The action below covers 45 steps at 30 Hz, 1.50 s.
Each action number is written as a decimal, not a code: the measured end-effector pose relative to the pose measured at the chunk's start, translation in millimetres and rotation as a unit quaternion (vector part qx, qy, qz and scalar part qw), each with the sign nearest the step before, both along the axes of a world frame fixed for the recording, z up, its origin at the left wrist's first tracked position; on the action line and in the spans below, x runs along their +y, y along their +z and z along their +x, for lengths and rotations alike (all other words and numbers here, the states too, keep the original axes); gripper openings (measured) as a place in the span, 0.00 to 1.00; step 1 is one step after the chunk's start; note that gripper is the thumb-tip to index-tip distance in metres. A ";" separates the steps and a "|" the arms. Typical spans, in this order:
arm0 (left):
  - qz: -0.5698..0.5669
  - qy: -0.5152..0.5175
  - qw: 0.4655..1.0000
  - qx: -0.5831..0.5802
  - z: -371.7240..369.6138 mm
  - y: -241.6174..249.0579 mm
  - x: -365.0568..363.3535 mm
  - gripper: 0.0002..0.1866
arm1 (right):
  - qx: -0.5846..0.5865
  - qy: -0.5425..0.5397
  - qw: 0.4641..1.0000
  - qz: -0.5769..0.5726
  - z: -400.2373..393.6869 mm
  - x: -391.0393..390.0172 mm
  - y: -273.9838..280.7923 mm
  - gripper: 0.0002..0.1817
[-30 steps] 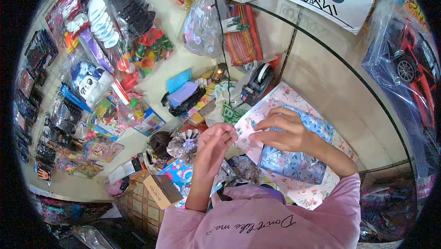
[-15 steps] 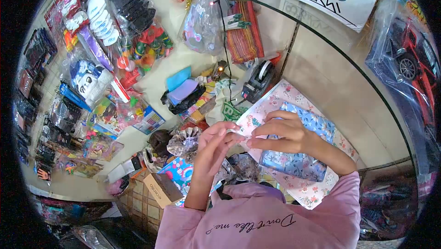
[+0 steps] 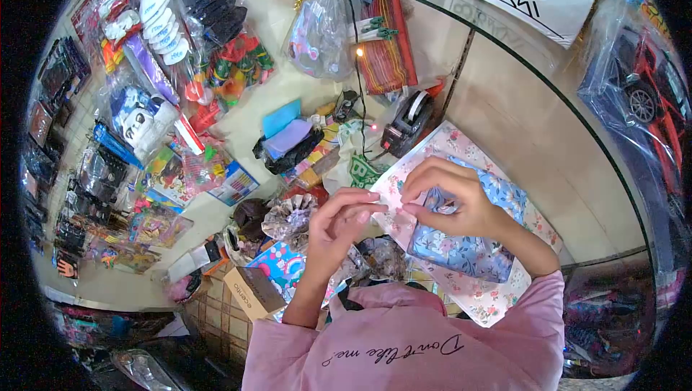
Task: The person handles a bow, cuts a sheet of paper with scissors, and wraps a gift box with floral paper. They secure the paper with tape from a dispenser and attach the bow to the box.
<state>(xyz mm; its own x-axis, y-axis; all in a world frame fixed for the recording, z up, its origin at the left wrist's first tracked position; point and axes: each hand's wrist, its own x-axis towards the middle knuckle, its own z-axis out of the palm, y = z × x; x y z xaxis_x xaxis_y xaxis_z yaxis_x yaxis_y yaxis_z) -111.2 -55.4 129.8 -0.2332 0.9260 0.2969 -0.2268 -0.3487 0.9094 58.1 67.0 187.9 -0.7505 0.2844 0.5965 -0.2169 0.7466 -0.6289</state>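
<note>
A package wrapped in blue floral paper (image 3: 461,250) lies on a sheet of pink floral paper (image 3: 497,301). My right hand (image 3: 458,200) is over the package's upper left part, thumb and forefinger curled towards each other in a pinch. A crumpled fold of the blue paper shows inside the curve of its fingers. My left hand (image 3: 339,221) is just left of it, over the corner of the pink sheet, fingers and thumb drawn together. Whatever is at either set of fingertips is too small to make out. Between the fingertips there is a small gap.
Beyond the paper stands a black tape dispenser (image 3: 409,121). A brown box (image 3: 252,294) and a bright patterned packet (image 3: 285,268) are near my left forearm. A ruffled fabric scrunchie (image 3: 290,216) lies further out. Bagged goods (image 3: 148,128) hang or lie at the left.
My hands have drawn slightly apart at the fingertips. The right has shifted up and curled into a pinch, and a fold of blue paper now shows inside it.
</note>
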 end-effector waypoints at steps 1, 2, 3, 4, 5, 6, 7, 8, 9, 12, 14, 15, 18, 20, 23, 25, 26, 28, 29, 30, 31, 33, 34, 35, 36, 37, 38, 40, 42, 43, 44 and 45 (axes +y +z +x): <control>-0.008 -0.008 0.999 -0.033 -3.1 -3.8 -0.7 0.13 | 0.006 -0.014 1.000 0.013 -0.1 0.6 -0.9 0.11; -0.015 -0.016 0.998 -0.067 -5.8 -5.9 -1.5 0.13 | 0.007 -0.019 0.997 0.072 0.4 1.7 -3.0 0.12; -0.020 -0.034 0.993 -0.112 -8.0 -5.8 -2.0 0.14 | 0.007 -0.024 0.991 0.130 1.2 3.0 -6.2 0.12; -0.026 -0.053 0.986 -0.158 -10.1 -5.6 -2.2 0.14 | 0.008 -0.029 0.982 0.188 1.5 3.3 -9.4 0.13; -0.032 -0.071 0.976 -0.203 -11.1 -5.6 -2.3 0.15 | 0.021 -0.022 0.978 0.207 0.9 2.9 -12.3 0.14; -0.038 -0.079 0.973 -0.212 -11.2 -5.9 -2.6 0.15 | 0.034 -0.015 0.973 0.226 -0.2 1.9 -15.2 0.15; -0.044 -0.086 0.971 -0.220 -11.6 -6.1 -3.1 0.15 | 0.047 -0.009 0.968 0.245 -1.6 0.5 -17.0 0.16; -0.050 -0.094 0.968 -0.228 -11.7 -6.3 -3.7 0.16 | 0.060 -0.017 0.964 0.258 -3.5 -2.2 -16.0 0.15; -0.057 -0.095 0.967 -0.231 -11.7 -6.3 -4.6 0.16 | 0.073 -0.013 0.960 0.268 -5.0 -2.5 -15.9 0.14; -0.068 -0.106 0.964 -0.235 -12.2 -5.9 -6.0 0.16 | 0.102 -0.007 0.951 0.293 -8.2 -1.7 -15.6 0.13; -0.063 -0.122 0.962 -0.237 -12.8 -5.8 -5.5 0.16 | 0.110 -0.010 0.947 0.302 -9.4 -0.9 -15.0 0.12; -0.060 -0.129 0.962 -0.232 -12.8 -5.4 -5.2 0.16 | 0.113 -0.009 0.945 0.307 -10.0 -0.1 -15.0 0.12; -0.054 -0.150 0.963 -0.219 -12.6 -3.2 -4.0 0.16 | 0.107 0.002 0.944 0.312 -10.1 2.1 -14.8 0.13; -0.055 -0.160 0.962 -0.214 -13.5 -2.0 -2.8 0.16 | 0.085 0.018 0.948 0.307 -6.8 4.0 -13.3 0.16; -0.051 -0.134 0.975 -0.170 -11.2 -4.2 -0.8 0.14 | 0.077 0.008 0.947 0.311 -5.6 4.4 -10.0 0.15; -0.043 -0.069 0.995 -0.063 -9.6 -7.5 0.5 0.12 | 0.064 0.013 0.952 0.300 -5.0 6.9 -10.6 0.13; -0.038 -0.036 0.999 -0.008 -8.9 -8.3 0.8 0.11 | 0.058 0.015 0.954 0.295 -4.6 7.9 -10.9 0.12; -0.030 -0.006 0.999 0.025 -6.5 -6.2 0.1 0.10 | 0.008 0.028 0.983 0.180 -2.2 8.0 -11.9 0.11; -0.026 0.009 0.999 0.042 -5.8 -5.2 -0.8 0.09 | -0.017 0.035 0.992 0.120 -1.7 7.7 -12.5 0.11; -0.008 0.033 0.994 0.107 -6.4 -4.7 -1.0 0.09 | -0.027 0.046 0.997 0.063 -2.2 7.6 -11.8 0.10; 0.011 0.057 0.984 0.171 -7.9 -4.0 -0.6 0.10 | -0.036 0.056 0.998 0.006 -3.0 7.6 -9.8 0.08; 0.046 0.096 0.954 0.279 -8.7 -0.9 0.4 0.10 | -0.060 0.080 0.992 -0.083 -3.8 9.2 -5.8 0.06; 0.062 0.112 0.938 0.322 -8.1 2.5 0.5 0.11 | -0.075 0.093 0.986 -0.114 -3.8 11.0 -3.8 0.05; 0.078 0.127 0.919 0.365 -7.7 5.4 0.3 0.12 | -0.089 0.105 0.980 -0.145 -3.7 12.4 -2.9 0.05; 0.086 0.130 0.901 0.405 -8.3 7.4 -0.4 0.13 | -0.093 0.110 0.977 -0.159 -3.6 13.8 -3.9 0.05; 0.094 0.133 0.881 0.445 -10.0 9.1 -1.4 0.14 | -0.098 0.116 0.973 -0.173 -3.7 15.3 -5.7 0.06; 0.102 0.136 0.859 0.483 -11.7 10.5 -2.2 0.15 | -0.103 0.121 0.970 -0.186 -3.7 15.9 -6.7 0.06; 0.121 0.137 0.827 0.531 -15.5 12.5 -1.9 0.17 | -0.131 0.103 0.963 -0.210 -3.4 13.6 -3.5 0.09; 0.151 0.142 0.796 0.568 -19.2 14.6 -0.8 0.19 | -0.149 0.091 0.956 -0.237 -3.9 12.2 -2.9 0.10; 0.172 0.146 0.781 0.582 -20.9 15.6 -0.3 0.19 | -0.153 0.086 0.951 -0.253 -4.1 11.7 -3.8 0.11; 0.193 0.148 0.766 0.595 -22.4 16.8 0.0 0.20 | -0.157 0.081 0.947 -0.269 -4.3 10.9 -4.4 0.12; 0.203 0.152 0.745 0.617 -23.8 18.5 -0.3 0.19 | -0.162 0.084 0.943 -0.277 -4.8 10.0 -3.8 0.12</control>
